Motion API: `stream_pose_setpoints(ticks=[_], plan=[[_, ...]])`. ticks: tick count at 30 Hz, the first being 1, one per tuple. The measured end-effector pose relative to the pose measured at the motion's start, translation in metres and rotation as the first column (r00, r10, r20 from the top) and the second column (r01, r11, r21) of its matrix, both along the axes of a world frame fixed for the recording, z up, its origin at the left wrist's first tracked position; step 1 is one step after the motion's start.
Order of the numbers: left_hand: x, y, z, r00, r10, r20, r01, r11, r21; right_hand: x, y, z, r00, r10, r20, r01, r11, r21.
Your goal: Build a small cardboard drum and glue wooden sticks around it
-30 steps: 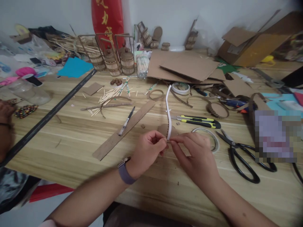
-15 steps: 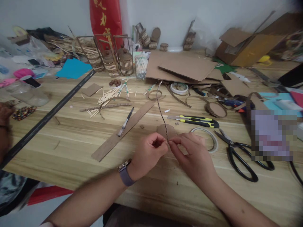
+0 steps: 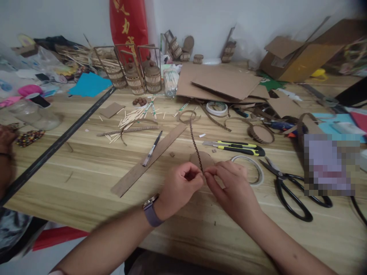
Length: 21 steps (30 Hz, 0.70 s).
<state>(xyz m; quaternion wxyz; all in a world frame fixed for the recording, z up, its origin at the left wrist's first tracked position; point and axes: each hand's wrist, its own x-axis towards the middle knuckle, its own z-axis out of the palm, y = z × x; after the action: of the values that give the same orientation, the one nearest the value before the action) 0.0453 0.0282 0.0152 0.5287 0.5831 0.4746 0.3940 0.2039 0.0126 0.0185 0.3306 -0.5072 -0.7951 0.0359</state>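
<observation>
Between my fingertips I pinch the near end of a narrow corrugated cardboard strip (image 3: pixel 195 143), which stretches away from me with its wavy edge showing. My left hand (image 3: pixel 183 185), wearing a watch, grips it from the left. My right hand (image 3: pixel 231 183) pinches the same end from the right, fingertips nearly touching the left ones. Just beyond the fingers lies a round cardboard disc (image 3: pixel 207 159), partly covered by the strip and hands. A roll of double-sided tape (image 3: pixel 260 173) lies beside my right hand, and a yellow-black utility knife (image 3: pixel 239 148) lies farther back.
Black scissors (image 3: pixel 282 179) lie to the right. A pen (image 3: pixel 151 149) rests on a flat cardboard strip (image 3: pixel 129 180) at left. Cardboard sheets (image 3: pixel 218 78), small stick baskets (image 3: pixel 153 78) and a cardboard box (image 3: pixel 295 57) stand behind. Another person's hand (image 3: pixel 7 139) is at the left edge.
The strip has turned in my fingers: its white face showed a second ago, and now its brown wavy edge faces up. Its far end has swung left. Both hands keep pinching it.
</observation>
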Motion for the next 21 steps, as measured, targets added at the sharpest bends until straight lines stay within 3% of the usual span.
stream_pose_setpoints(ticks=[8,13,21], plan=[[0.0002,0.0015,-0.0004,1.0,0.003,0.031,-0.003,1.0,-0.03,-0.0005,-0.0013,0.0004,0.999,-0.023,0.022,0.022,0.999,0.03],[0.0004,0.0004,-0.0012,1.0,0.007,0.031,-0.006,0.999,-0.038,-0.0029,-0.0041,0.0014,0.997,-0.062,0.048,0.057,0.992,0.112],[0.0012,-0.0015,0.0022,0.997,0.029,-0.074,-0.026,0.999,0.041,-0.0039,-0.0043,-0.0001,0.998,-0.057,0.0,0.057,0.994,0.095]])
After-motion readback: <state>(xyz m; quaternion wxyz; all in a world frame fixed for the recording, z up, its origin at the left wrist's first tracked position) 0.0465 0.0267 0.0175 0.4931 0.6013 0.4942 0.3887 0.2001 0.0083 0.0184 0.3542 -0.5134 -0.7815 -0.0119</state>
